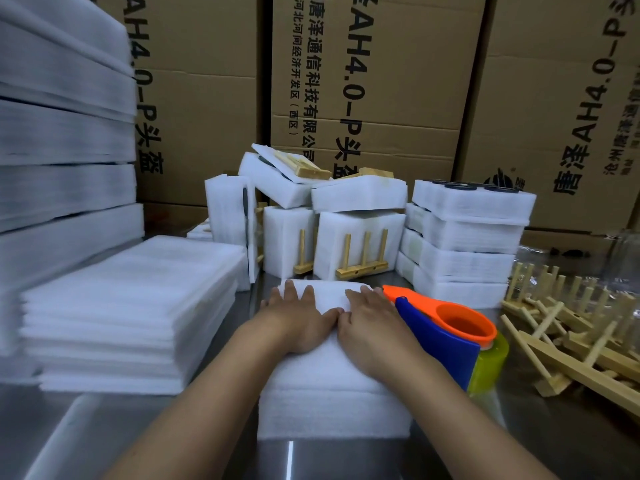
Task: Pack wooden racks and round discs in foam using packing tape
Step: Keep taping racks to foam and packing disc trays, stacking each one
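A white foam bundle lies on the steel table in front of me. My left hand and my right hand press flat on its top, side by side, fingers straight and thumbs touching. A tape dispenser, orange and blue with a yellowish tape roll, stands right beside the bundle and against my right wrist. Loose wooden racks lie in a heap at the right. What the bundle holds is hidden.
A stack of foam sheets lies at the left, with taller foam stacks behind it. Packed foam bundles with racks and dark discs are piled at the back. Cardboard boxes wall off the rear.
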The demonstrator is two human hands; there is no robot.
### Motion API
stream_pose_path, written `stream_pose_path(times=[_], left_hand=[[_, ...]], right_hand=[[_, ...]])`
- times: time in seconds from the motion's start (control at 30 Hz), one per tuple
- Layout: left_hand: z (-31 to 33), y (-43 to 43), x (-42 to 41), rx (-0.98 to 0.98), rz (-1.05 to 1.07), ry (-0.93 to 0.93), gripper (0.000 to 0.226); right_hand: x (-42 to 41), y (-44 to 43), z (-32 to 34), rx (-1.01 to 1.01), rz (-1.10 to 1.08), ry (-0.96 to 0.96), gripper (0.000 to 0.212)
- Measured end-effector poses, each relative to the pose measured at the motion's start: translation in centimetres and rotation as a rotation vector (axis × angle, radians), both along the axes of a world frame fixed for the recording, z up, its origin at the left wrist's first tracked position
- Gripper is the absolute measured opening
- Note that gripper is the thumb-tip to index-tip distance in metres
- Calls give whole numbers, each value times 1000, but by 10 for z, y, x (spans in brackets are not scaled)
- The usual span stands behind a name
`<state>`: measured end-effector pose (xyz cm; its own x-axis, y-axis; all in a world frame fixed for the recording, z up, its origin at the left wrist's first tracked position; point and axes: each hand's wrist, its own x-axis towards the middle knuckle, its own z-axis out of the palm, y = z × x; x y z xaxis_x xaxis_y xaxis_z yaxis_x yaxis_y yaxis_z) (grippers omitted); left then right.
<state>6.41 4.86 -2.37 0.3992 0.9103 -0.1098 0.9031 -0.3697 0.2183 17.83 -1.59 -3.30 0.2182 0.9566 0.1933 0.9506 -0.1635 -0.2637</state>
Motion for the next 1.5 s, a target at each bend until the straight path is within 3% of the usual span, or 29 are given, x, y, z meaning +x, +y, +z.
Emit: stream_pose_path(times=[0.1,0.23,0.3,0.67,0.73,0.83,0.87,0.97,1.03,1.23,1.37,1.5], left_hand=[[7,-8,-1,91,-30,0,70],[12,-32,15,160,-166,-270,57],[7,-39,24,132,-176,-314,54],[-5,-32,25,72,-176,-358,70],[-5,-33,24,51,-159,-368,76],[-6,-32,25,76,-135,-294,76],[-7,-32,25,90,-133,-257,76],[-10,-34,25,130,-121,-150,81],[-11,-35,26,161,-132,-81,83],[-9,-36,28,155,-140,-24,81],[-8,-35,28,150,-132,-29,80],[-9,-37,28,152,-137,-35,79]], right_hand=[[2,2,0,-86,47,-90,50],[7,4,-4,-135,89,-176,63],[9,4,-3,-179,102,-195,66],[5,-9,6,-111,137,-64,54],[6,-13,6,52,117,68,39],[11,-22,9,373,61,596,33],[13,-26,12,500,36,672,34],[24,-41,20,977,-5,588,35],[39,-44,28,1137,-61,463,31],[123,-49,17,805,-499,73,31],[151,-62,-3,491,-771,111,41],[151,-59,-5,69,-869,16,43]])
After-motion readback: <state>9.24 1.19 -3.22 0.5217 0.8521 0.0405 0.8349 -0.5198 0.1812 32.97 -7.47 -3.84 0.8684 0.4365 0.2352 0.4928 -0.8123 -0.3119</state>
